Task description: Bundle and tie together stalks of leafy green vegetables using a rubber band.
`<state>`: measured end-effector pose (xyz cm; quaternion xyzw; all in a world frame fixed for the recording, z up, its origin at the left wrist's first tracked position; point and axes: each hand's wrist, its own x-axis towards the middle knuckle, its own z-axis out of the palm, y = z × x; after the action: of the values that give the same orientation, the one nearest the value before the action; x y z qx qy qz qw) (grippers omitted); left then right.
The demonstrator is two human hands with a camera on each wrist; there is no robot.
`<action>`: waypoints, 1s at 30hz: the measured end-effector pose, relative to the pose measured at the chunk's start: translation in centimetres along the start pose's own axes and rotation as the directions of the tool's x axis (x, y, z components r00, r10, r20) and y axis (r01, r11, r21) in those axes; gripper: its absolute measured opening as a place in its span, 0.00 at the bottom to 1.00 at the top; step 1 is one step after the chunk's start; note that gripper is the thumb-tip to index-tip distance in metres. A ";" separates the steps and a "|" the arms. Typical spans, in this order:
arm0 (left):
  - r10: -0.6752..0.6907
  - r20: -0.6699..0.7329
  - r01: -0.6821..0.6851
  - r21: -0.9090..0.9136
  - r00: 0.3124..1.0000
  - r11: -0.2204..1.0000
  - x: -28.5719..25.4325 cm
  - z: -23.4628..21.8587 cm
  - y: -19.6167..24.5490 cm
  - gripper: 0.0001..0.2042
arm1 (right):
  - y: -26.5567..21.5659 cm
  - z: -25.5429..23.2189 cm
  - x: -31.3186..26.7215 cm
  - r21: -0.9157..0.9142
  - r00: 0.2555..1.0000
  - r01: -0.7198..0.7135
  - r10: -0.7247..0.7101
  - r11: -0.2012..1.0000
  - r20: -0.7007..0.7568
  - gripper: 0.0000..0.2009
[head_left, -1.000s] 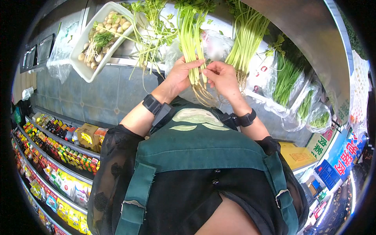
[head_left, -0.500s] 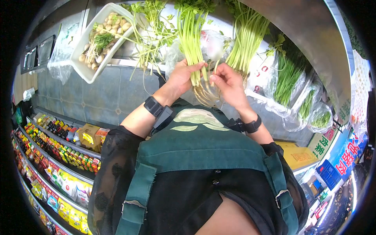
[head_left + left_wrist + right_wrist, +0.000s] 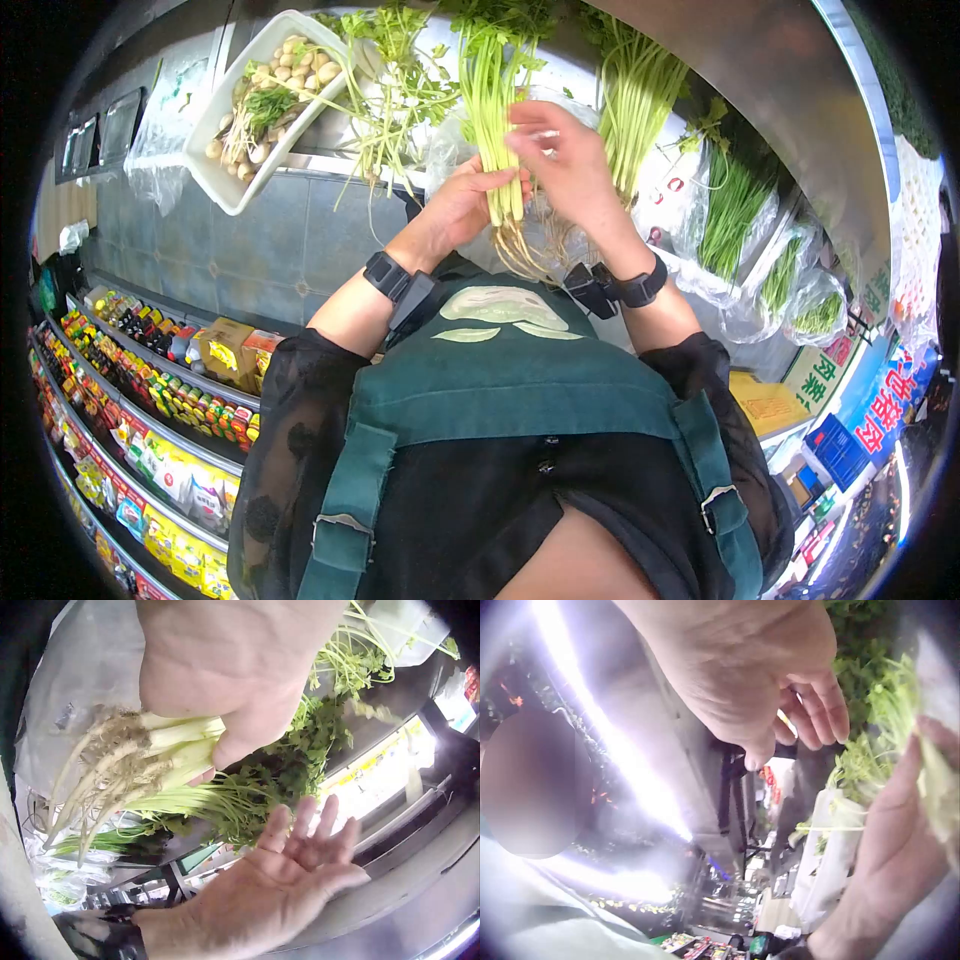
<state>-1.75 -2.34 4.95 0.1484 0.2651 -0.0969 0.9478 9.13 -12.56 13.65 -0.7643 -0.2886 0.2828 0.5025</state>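
Observation:
A bunch of pale green leafy stalks (image 3: 487,110) is gripped low down by the left hand (image 3: 462,205), its brown roots (image 3: 517,252) hanging below. The left wrist view shows the left hand (image 3: 232,667) curled round the stalk bases, with soil on the roots (image 3: 112,769). The right hand (image 3: 570,165) is raised just right of the stalks, fingers relaxed and apart; in the left wrist view that hand (image 3: 277,881) is palm up and holds nothing. Another bunch of stalks (image 3: 640,100) lies right of it on the counter.
A white tub (image 3: 236,192) of small round roots stands at the upper left. Loose leafy stems (image 3: 392,110) lie beside it. Bagged greens (image 3: 730,215) line the counter's right side. Shelves of packaged goods (image 3: 170,420) stand at the lower left, and a yellow box (image 3: 765,400) at the right.
The right hand has let go of a thin stalk at the bunch's base and moved up beside the stalks, its fingers opened. The left hand keeps its grip, nearly in place.

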 end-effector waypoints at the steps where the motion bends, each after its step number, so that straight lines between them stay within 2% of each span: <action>1: 0.012 -0.003 -0.012 -0.007 1.000 1.000 0.0 -0.1 0.1 0.17 | 1.4 -0.4 -0.2 -0.002 1.000 0.006 -0.006 1.000 0.013 0.16; 3: 0.081 0.023 -0.082 0.037 0.996 0.996 0.0 0.0 -0.3 0.17 | 3.6 -0.8 -0.7 -0.066 0.978 -0.188 0.181 0.980 -0.103 0.16; 4: 0.083 0.053 -0.087 0.070 0.995 0.994 -0.4 0.6 0.0 0.17 | 4.7 -0.3 -1.3 -0.071 0.979 -0.188 0.181 0.979 -0.095 0.16; 6: 0.113 0.088 -0.121 0.096 0.990 0.988 0.0 1.1 -0.3 0.18 | 5.8 0.2 -2.4 0.286 0.936 -0.349 0.349 0.892 0.053 0.21; 7: 0.138 0.122 -0.154 0.128 0.983 0.980 0.4 1.5 -0.5 0.18 | 5.5 0.2 -2.7 0.279 0.937 -0.347 0.346 0.895 0.054 0.21; 8: 0.173 0.083 -0.187 0.217 0.981 0.958 0.8 2.0 -1.1 0.17 | 5.0 0.2 -2.9 0.407 0.888 -0.459 0.406 0.790 0.215 0.20; 9: 0.180 0.082 -0.194 0.212 0.980 0.958 0.8 1.9 -1.0 0.17 | 4.4 0.2 -3.1 0.499 0.819 -0.573 0.429 0.650 0.381 0.19; 11: -0.026 0.213 -0.031 0.263 0.977 0.964 1.1 1.8 0.0 0.19 | 3.0 -0.5 -2.8 0.488 0.823 -0.568 0.445 0.662 0.354 0.15; 12: -0.019 0.332 -0.101 0.340 0.943 0.935 2.1 1.3 0.4 0.25 | 2.4 -1.5 -2.7 0.486 0.833 -0.552 0.432 0.677 0.345 0.14; 13: -0.007 0.333 -0.110 0.334 0.943 0.936 2.6 1.2 1.1 0.25 | 1.6 -2.5 -2.5 0.483 0.845 -0.534 0.418 0.694 0.334 0.12; 14: 0.057 0.249 -0.155 0.394 0.967 0.906 2.9 1.4 2.0 0.29 | 0.5 -3.3 -2.8 0.406 0.888 -0.458 0.385 0.791 0.252 0.14; 15: 0.128 0.165 -0.191 0.454 0.978 0.870 3.0 1.6 2.9 0.32 | -1.3 -4.4 -3.3 0.395 0.887 -0.459 0.382 0.796 0.260 0.14; 16: 0.139 0.139 -0.182 0.375 0.981 0.909 2.8 2.4 4.3 0.37 | -3.5 -5.5 -3.8 0.425 0.912 -0.404 0.322 0.810 0.253 0.14; 17: 0.150 0.140 -0.192 0.368 0.979 0.910 2.8 2.7 5.3 0.37 | -4.6 -6.3 -4.3 0.456 0.935 -0.347 0.260 0.820 0.243 0.15; 18: 0.142 0.107 -0.166 0.259 0.984 0.951 3.0 2.8 6.3 0.37 | -4.8 -6.9 -4.7 0.449 0.934 -0.347 0.259 0.824 0.246 0.15; 19: 0.129 0.080 -0.140 0.145 0.988 0.979 3.4 2.8 7.1 0.38 | -5.0 -7.4 -5.0 0.290 0.929 -0.362 0.319 0.886 0.185 0.16; 20: 0.118 0.115 -0.135 0.151 0.986 0.979 4.0 2.5 7.7 0.39 | -5.3 -8.0 -5.2 0.121 0.925 -0.374 0.362 0.919 0.114 0.17; 21: 0.134 0.123 -0.151 0.145 0.983 0.978 4.5 2.6 8.1 0.39 | -5.9 -8.6 -5.8 0.109 0.929 -0.363 0.351 0.925 0.118 0.17; 23: 0.063 0.021 -0.063 -0.004 0.998 0.998 5.0 2.8 8.5 0.38 | -7.5 -9.5 -8.1 0.383 0.948 -0.304 0.236 0.872 0.214 0.20; 24: 0.068 0.024 -0.068 -0.010 0.997 0.998 5.9 2.0 8.7 0.38 | -8.2 -9.7 -8.9 0.376 0.947 -0.304 0.236 0.875 0.217 0.20; 26: 0.128 0.252 -0.104 -0.106 0.959 0.989 7.8 0.7 9.6 0.35 | -9.5 -10.2 -10.3 0.260 0.943 -0.326 0.331 0.909 0.029 0.23; 27: 0.135 0.261 -0.110 -0.107 0.956 0.988 8.1 0.6 9.8 0.35 | -10.1 -10.8 -11.3 0.252 0.946 -0.319 0.323 0.914 0.026 0.23; 29: 0.202 0.006 -0.202 -0.019 0.979 0.979 6.7 2.2 11.3 0.33 | -11.0 -12.4 -13.2 0.334 0.951 -0.287 0.308 0.898 -0.011 0.23; 30: 0.150 -0.158 -0.156 -0.023 0.976 0.988 6.1 3.0 12.1 0.33 | -11.5 -13.2 -14.3 0.388 0.969 -0.217 0.247 0.896 -0.029 0.23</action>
<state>7.95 7.40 6.93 0.1588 0.3279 -0.0070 0.9312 7.25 -27.11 30.81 -0.6910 -0.1150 0.3615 0.6153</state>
